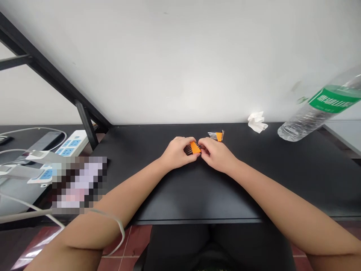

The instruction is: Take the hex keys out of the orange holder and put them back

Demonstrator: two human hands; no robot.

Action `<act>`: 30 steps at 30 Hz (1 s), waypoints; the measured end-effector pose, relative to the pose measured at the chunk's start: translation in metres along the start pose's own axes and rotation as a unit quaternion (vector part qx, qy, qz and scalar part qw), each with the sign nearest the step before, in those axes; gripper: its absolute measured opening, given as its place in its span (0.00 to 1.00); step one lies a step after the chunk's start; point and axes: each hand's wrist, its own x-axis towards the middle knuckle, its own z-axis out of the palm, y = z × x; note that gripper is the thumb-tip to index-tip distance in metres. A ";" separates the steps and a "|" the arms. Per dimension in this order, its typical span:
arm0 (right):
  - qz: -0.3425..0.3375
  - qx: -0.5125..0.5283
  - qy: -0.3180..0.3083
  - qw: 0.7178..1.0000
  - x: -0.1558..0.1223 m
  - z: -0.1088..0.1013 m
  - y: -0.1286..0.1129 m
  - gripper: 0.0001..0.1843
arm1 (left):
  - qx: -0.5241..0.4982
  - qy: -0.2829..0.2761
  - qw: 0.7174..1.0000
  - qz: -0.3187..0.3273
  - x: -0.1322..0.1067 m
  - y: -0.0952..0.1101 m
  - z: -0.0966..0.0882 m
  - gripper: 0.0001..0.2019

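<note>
Orange comb piece [194,147] with dark teeth sits pinched between both your hands at the middle of the black table [180,188]. Your left hand [178,152] grips it from 9 o'clock, fingers curled around the toothed end; your right hand [216,154] closes on it from 3 o'clock with thumb and fingertips. Just beyond your right hand, at 1 o'clock, lies a second orange comb piece [216,136]. Farther out at 2 o'clock rest a crumpled tissue [257,122] and a plastic bottle [321,109] with a green label. At 9 o'clock, power strips [69,145].
</note>
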 end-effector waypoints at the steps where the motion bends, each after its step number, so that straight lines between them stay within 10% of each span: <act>1: 0.006 -0.016 0.002 1.000 0.000 -0.001 -0.001 0.12 | 0.009 -0.002 1.000 0.002 0.000 -0.002 0.001 0.14; 14: 0.182 -0.096 -0.041 0.978 0.005 -0.022 0.036 0.14 | 0.093 0.008 0.996 -0.015 0.001 -0.023 -0.003 0.15; 30: 0.137 -0.128 -0.122 0.975 0.000 -0.005 0.016 0.05 | 0.035 0.014 0.999 -0.007 0.001 -0.018 -0.001 0.19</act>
